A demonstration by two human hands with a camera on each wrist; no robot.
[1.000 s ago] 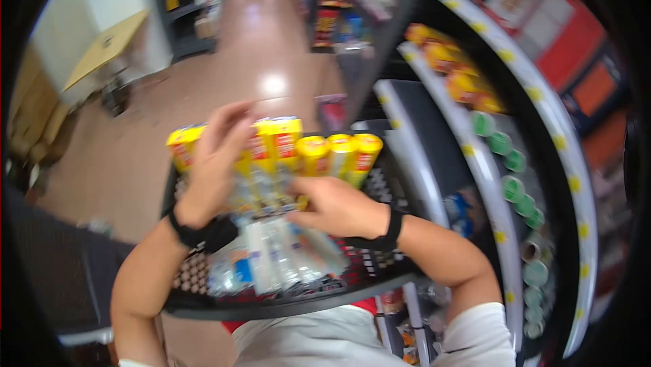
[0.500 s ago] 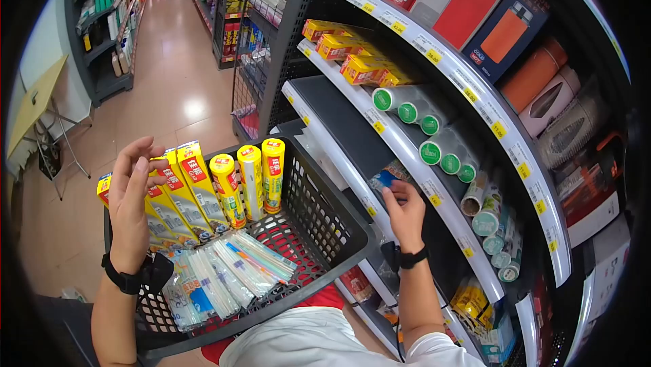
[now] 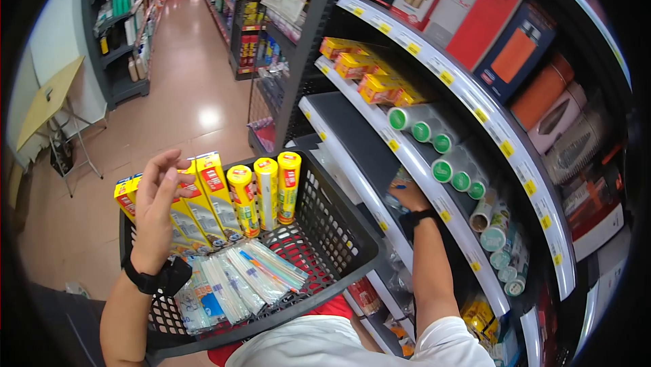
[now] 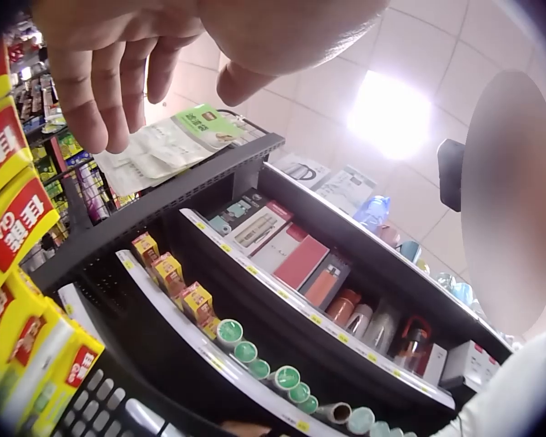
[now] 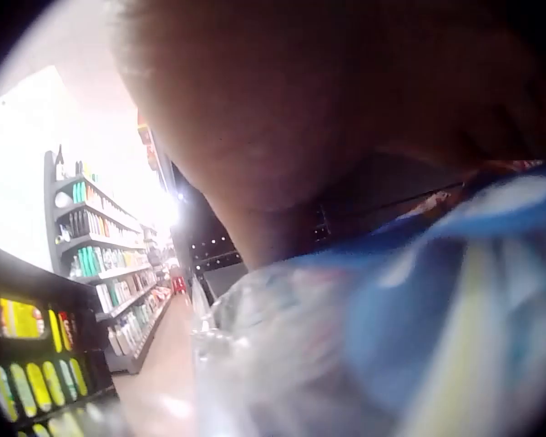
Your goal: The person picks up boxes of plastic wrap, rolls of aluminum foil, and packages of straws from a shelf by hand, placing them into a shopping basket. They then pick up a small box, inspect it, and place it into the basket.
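Note:
My left hand (image 3: 156,204) hangs over the left side of a black plastic basket (image 3: 339,231), fingers loosely bent and holding nothing. Beside it, tall yellow-and-red GLAD boxes (image 3: 211,194) stand upright in the basket, next to three yellow tubes (image 3: 266,194). Flat clear packets (image 3: 234,282) of slim, light-coloured items lie fanned out in front of them. My right hand (image 3: 409,196) reaches into a low shelf and grips a clear plastic packet with blue print (image 5: 373,309). Its thumb passes behind the packet in the right wrist view; the fingertips are hidden.
Curved shelf edges (image 3: 434,204) with price tags run close around the right arm. Above are yellow boxes (image 3: 380,82), green-ended rolls (image 3: 442,170) and boxed flasks (image 3: 515,48). An aisle (image 3: 203,89) runs ahead; a folding table (image 3: 51,99) stands at left.
My right hand left the basket for the shelf, then went deeper and closed on the blue-printed packet. My left hand stays raised by the GLAD boxes. The view turned toward the shelves.

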